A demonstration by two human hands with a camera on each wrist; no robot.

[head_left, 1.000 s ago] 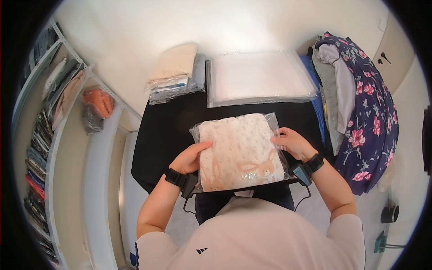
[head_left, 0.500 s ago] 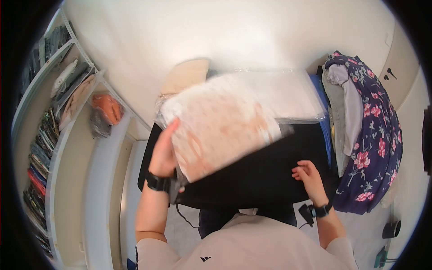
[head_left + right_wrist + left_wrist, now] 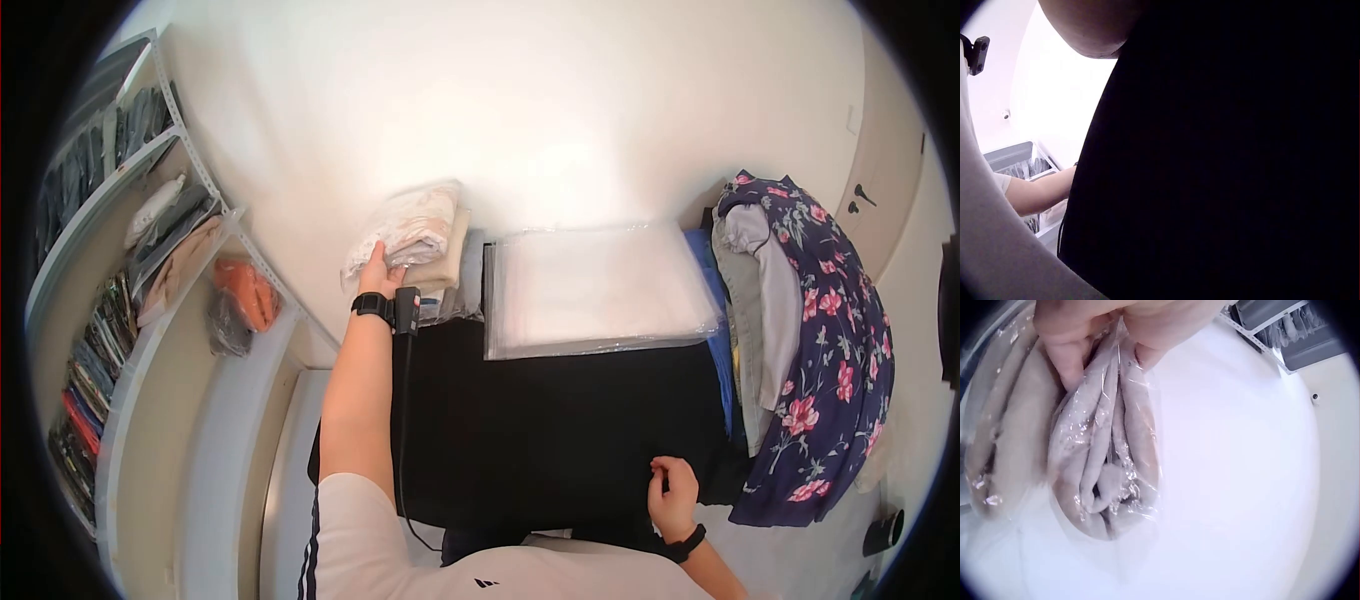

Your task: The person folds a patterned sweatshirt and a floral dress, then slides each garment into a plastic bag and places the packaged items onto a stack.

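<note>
My left hand reaches to the back left of the black table. It pinches a pale, printed folded cloth in a clear plastic bag, which sits over the bagged stack there. In the left wrist view, thumb and fingers press on both sides of the bagged cloth, and its layers bulge below them. Beside it stands a cream folded cloth, also in clear plastic. My right hand hovers near the table's front right with fingers loosely curled, holding nothing.
A pile of clear plastic bags lies at the table's back middle. On the right hang or lie a grey garment and a dark floral garment. Shelves with bagged clothes run along the left, an orange bundle among them.
The bagged printed cloth went from both hands at the table front to the back-left stack, carried by my left hand. My right hand let go and drew back toward the front right.
</note>
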